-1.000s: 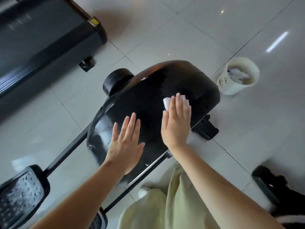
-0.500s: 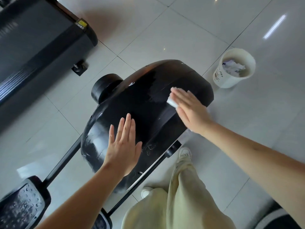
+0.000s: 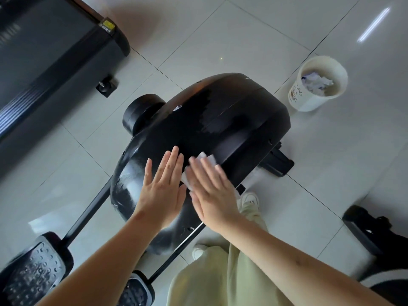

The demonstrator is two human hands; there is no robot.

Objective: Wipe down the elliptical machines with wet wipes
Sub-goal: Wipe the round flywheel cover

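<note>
Right hand (image 3: 212, 191), fingers straight, presses a white wet wipe (image 3: 199, 166) flat on the black elliptical housing (image 3: 220, 120); left hand (image 3: 162, 191), also flat-fingered, seemingly rests just beside it.

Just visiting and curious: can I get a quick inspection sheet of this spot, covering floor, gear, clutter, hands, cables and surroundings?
Surface: glossy pale floor tiles, with light reflections.
Job's things: black elliptical housing, streaky on top; white wet wipe on its near side; studded pedals at lower left.
Clutter: white bin holding crumpled waste, on the floor beside the housing.
Hands: left hand flat on the housing, fingers straight; right hand presses the wet wipe down with straight fingers.
Cables: nothing seen.
Surroundings: treadmill at upper left; dark machine base at right; a white shoe below the housing.
</note>
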